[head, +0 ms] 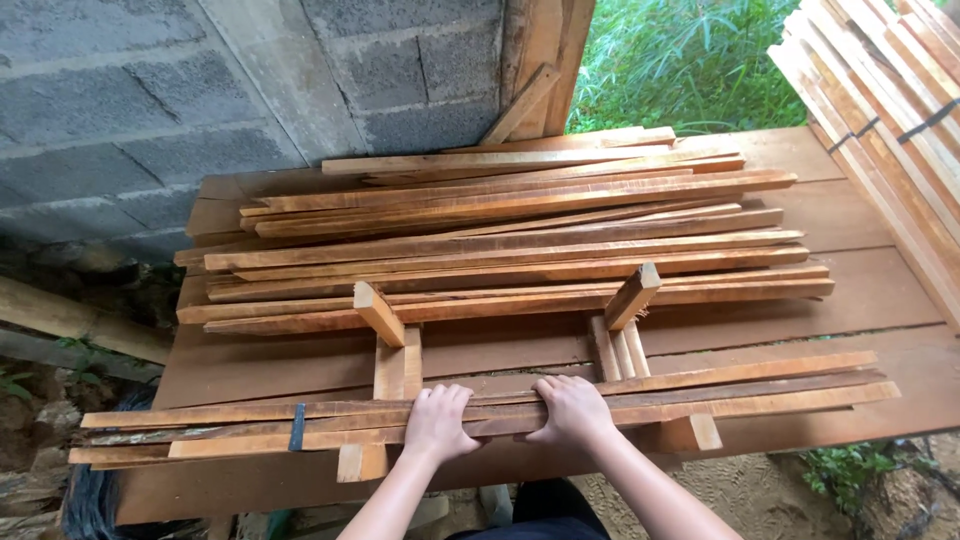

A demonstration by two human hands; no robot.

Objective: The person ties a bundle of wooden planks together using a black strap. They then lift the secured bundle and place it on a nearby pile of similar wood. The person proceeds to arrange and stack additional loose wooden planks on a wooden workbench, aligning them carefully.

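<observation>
A bundle of long thin wooden slats [700, 392] lies across the near edge of a wooden table [880, 300], resting on two short wooden support blocks [396, 372]. A dark strap [297, 427] binds the bundle near its left end. My left hand [437, 422] grips the bundle from above at its middle. My right hand [572, 411] grips it just to the right, fingers curled over the far edge. A bigger loose pile of slats [520, 240] lies behind, across the table.
A grey block wall [150, 100] stands at the back left. Another strapped stack of slats [890, 120] leans at the right. Green plants [690, 60] show beyond a wooden post [540, 50]. Bamboo and rubble lie at lower left.
</observation>
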